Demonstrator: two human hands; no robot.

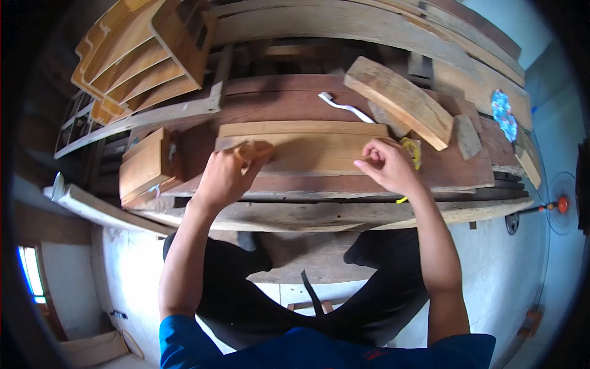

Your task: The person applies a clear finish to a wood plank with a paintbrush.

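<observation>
A long, light-brown wooden board [313,152] lies across the bench in front of me, with a narrow raised strip [307,128] along its far edge. Over the board's left end, my left hand [226,176] is closed around a small orange-brown wooden piece [257,149]; its full shape is partly hidden by my fingers. My right hand [391,166] is at the board's right end, its fingers curled and the thumb near the index finger. Whatever it may pinch is too small to make out. A yellow looped item [413,150] shows just behind that hand.
A toothbrush [347,107] lies beyond the board, beside a thick wooden block [402,101]. At left are a wooden box [145,166] and a slotted wooden rack [147,67]. A blue patterned packet [504,115] sits far right; a fan [559,204] stands beyond the bench.
</observation>
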